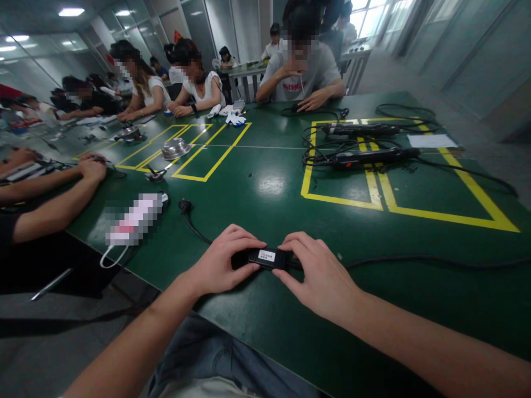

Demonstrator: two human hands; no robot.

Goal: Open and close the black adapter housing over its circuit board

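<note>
the black connector (267, 257) lies between both hands, low over the green bench (269, 215), near its front edge. the left hand (226, 260) has its fingers clamped on one end, the right hand (317, 273) on the other, thumbs on the near side. bare bench spreads beyond, up to the yellow tape (344, 202); the plug (185, 207) lies left.
</note>
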